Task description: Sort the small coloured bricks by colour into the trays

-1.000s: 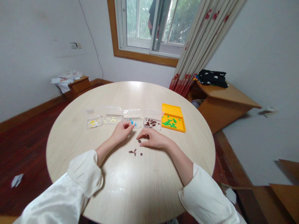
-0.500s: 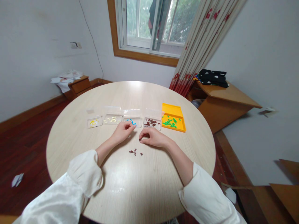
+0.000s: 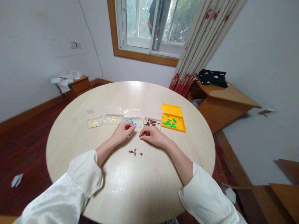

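Brown block (image 3: 140, 136), just below frame centre, is pinched in the fingers of the right hand (image 3: 153, 136). Left hand (image 3: 121, 132): fingers curled, grip contents indeterminable. Insufficient pinch pressure may drop the block onto the tabletop (image 3: 149, 183).

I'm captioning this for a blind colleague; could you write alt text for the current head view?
The right hand pinches a small brown piece at a round, pale table, with the left hand curled nearby. Loose brown pieces lie nearer the viewer; beyond the hands, a row of four open clear boxes and a yellow box holds small coloured pieces.
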The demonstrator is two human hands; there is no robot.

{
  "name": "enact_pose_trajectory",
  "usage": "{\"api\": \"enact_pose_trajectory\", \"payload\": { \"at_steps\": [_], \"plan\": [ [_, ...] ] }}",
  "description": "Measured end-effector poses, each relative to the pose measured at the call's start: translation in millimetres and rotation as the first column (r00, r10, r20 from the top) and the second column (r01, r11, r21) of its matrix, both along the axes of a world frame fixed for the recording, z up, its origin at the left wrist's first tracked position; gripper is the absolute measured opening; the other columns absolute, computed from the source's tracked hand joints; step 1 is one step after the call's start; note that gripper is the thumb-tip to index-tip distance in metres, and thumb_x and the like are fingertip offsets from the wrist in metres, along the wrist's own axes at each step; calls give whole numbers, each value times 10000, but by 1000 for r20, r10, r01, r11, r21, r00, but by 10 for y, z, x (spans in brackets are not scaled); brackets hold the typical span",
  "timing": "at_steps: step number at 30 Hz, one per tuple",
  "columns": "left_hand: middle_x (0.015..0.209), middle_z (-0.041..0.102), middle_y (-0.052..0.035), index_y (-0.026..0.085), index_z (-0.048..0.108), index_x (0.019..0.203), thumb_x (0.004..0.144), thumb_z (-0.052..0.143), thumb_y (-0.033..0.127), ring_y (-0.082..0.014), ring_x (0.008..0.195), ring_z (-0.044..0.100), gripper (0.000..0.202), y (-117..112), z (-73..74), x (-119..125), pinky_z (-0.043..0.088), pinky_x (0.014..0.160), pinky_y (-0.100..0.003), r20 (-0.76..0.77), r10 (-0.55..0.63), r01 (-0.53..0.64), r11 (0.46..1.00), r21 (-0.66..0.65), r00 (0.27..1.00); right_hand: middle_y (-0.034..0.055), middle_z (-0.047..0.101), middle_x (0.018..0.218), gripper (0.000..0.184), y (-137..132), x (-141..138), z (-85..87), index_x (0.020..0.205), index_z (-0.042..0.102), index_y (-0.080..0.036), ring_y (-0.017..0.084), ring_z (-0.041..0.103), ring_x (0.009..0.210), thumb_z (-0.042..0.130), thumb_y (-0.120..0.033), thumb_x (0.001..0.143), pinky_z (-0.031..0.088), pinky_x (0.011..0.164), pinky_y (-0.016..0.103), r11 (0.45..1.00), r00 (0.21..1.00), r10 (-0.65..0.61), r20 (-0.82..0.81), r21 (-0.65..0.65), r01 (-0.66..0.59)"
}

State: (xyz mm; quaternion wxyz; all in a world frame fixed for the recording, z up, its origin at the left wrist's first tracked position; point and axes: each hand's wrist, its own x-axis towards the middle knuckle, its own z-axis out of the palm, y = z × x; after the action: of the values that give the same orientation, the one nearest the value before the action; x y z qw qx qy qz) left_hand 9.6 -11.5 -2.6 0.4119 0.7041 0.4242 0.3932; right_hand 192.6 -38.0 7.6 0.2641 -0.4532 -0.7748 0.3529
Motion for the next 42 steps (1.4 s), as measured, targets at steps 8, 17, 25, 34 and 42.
{"api": "enact_pose_trajectory", "payload": {
  "at_steps": [8,17,25,34,42],
  "plan": [
    [494,554,4,143,613,662,768,542,396,-110,495,510,283,-19,50,14,394,540,-241,56,-140,148,974,-171,989,19,671,760,62,3,-47,30,755,681,-168,114,555,712,625,-138,752,398,666,245,971,979,-127,-160,183,156],
    [515,564,6,124,640,703,735,625,321,-97,494,520,200,-57,54,14,428,558,-244,179,-251,292,918,-267,951,19,664,747,39,-27,-66,44,737,677,-165,118,578,716,642,-154,751,436,698,259,975,968,-105,-228,166,146],
    [510,564,2,114,656,728,739,618,311,-96,490,513,201,-49,67,10,408,541,-240,170,-236,276,921,-275,957,36,668,762,50,-9,-63,7,754,677,-154,124,599,738,629,-165,762,466,719,265,982,955,-83,-285,142,127],
    [505,562,10,98,665,724,751,597,264,-76,476,495,181,-67,99,30,393,519,-217,183,-217,263,922,-284,959,40,693,787,98,53,-65,-104,797,691,-160,128,628,733,600,-188,775,495,713,270,983,923,-119,-366,88,162],
    [539,587,-4,102,663,705,754,593,247,-77,480,490,168,-73,111,34,407,532,-230,163,-202,242,928,-282,966,42,708,790,138,62,-66,-101,805,707,-165,130,629,729,572,-146,784,484,695,261,976,933,-141,-331,113,188]
  ]
}}
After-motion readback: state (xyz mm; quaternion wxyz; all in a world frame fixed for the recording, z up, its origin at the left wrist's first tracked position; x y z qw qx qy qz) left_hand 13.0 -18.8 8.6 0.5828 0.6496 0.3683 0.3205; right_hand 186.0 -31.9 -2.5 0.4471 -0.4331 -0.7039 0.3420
